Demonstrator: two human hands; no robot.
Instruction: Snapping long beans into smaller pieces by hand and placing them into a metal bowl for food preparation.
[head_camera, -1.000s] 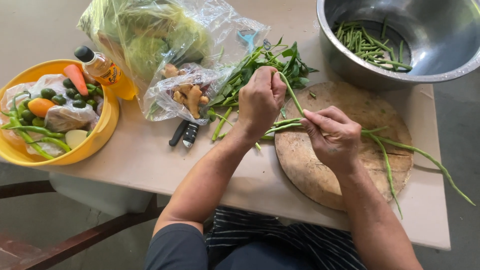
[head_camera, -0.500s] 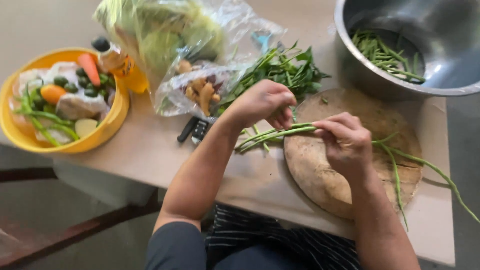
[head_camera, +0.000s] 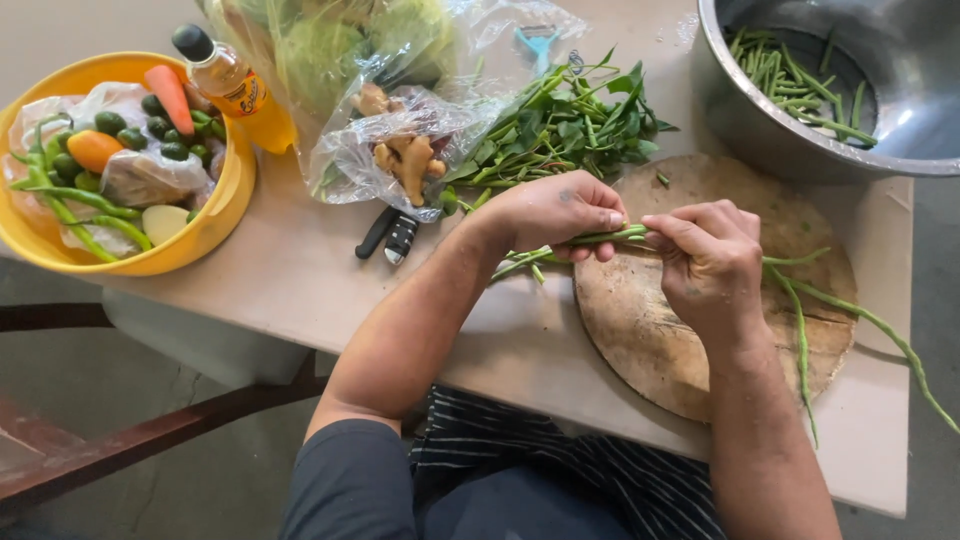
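My left hand (head_camera: 555, 212) and my right hand (head_camera: 707, 258) both grip a small bunch of long green beans (head_camera: 612, 238) over a round wooden cutting board (head_camera: 660, 340). The hands nearly touch, thumbs and fingers pinched on the beans. The bean ends stick out left of my left hand, and longer strands (head_camera: 850, 310) trail right across the board past the table edge. A steel bowl (head_camera: 740, 110) at the far right holds cut bean pieces (head_camera: 800, 85).
Leafy greens (head_camera: 580, 125) lie behind the board. A plastic bag with ginger (head_camera: 410, 160) and a larger bag of vegetables (head_camera: 330, 40) sit beside them. A yellow bowl (head_camera: 215, 225) of vegetables, a bottle (head_camera: 225, 75), a folded black knife (head_camera: 390, 235) and a blue peeler (head_camera: 540, 45) are nearby.
My left hand came down from the greens to grip the beans close to my right hand. The bunch is now gathered between both hands over the board's near-left edge.
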